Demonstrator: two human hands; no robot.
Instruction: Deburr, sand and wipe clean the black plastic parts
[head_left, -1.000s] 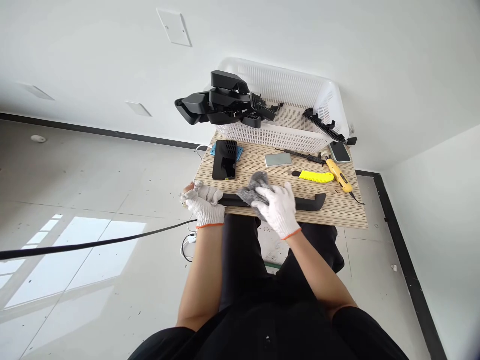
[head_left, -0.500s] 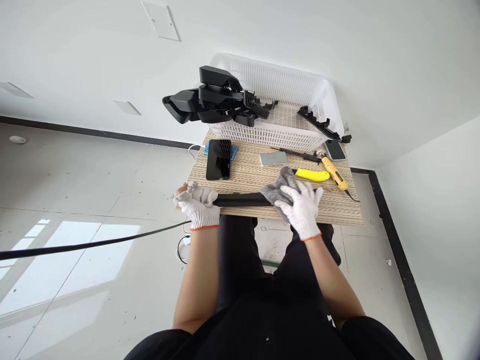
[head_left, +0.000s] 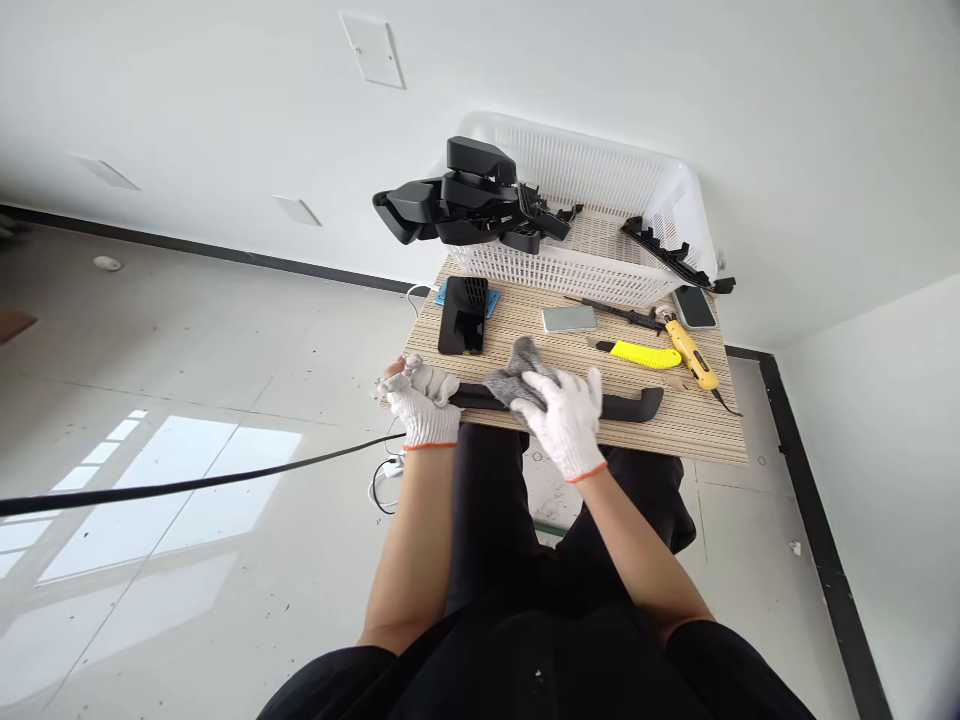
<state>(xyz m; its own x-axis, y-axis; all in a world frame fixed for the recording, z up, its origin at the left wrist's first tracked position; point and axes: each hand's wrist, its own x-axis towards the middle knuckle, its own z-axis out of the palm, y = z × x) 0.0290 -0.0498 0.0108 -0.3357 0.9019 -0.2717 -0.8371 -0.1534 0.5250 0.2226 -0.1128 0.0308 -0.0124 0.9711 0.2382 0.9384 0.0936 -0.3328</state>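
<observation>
A long black plastic trim piece (head_left: 621, 408) lies along the table's near edge, its bent right end showing. My left hand (head_left: 422, 402), in a white knit glove with an orange cuff, is closed around its left end and hides that end. In my right hand (head_left: 561, 412), gloved the same way, is a grey cloth (head_left: 511, 378) pressed onto the middle of the piece. Just behind the right hand lies a yellow-handled knife (head_left: 645, 355). Beyond the left hand rests a black phone-like device (head_left: 462, 318) on something blue.
A white plastic basket (head_left: 570, 268) at the back of the wood-grain table (head_left: 690, 440) holds black plastic parts (head_left: 480, 200), some jutting over its rim. A yellow corded tool (head_left: 691, 355), a phone (head_left: 694, 307) and a grey flat block (head_left: 568, 319) lie nearby. A black cable (head_left: 225, 480) crosses at left.
My right hand has slid the grey cloth leftward along the trim piece, uncovering its bent right end. My left hand keeps its grip. The whole view has shifted a little.
</observation>
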